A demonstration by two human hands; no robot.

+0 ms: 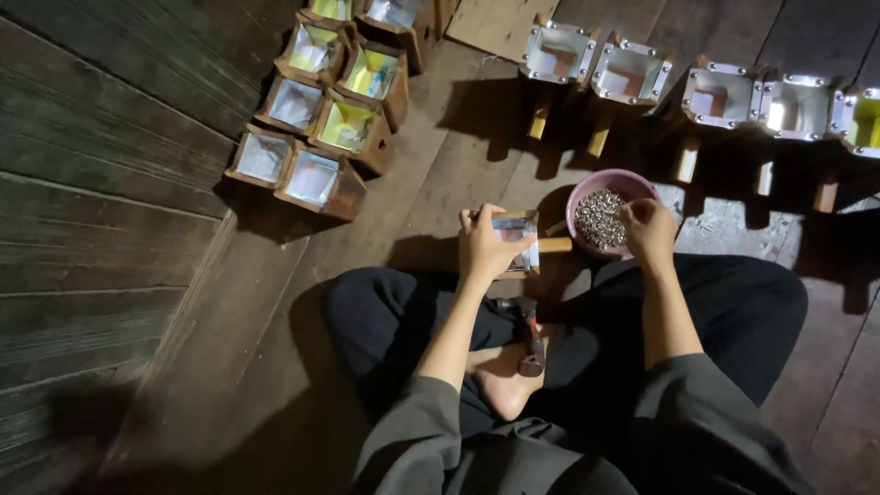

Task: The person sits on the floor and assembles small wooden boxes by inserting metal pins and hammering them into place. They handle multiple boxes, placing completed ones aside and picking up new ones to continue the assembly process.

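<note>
Head view: your left hand (483, 246) clasps a small wooden box (519, 240); your right hand (647, 229) dips, fingers curled, into a pink bowl (587, 186) of tacks (598, 218), hold unclear.

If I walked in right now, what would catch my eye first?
Probably the pink bowl of small shiny metal pieces at the centre, with the right hand dipping into it. Beside it the left hand grips a small wooden box on a handle. Matching boxes sit clustered at upper left and lined along the upper right.
</note>
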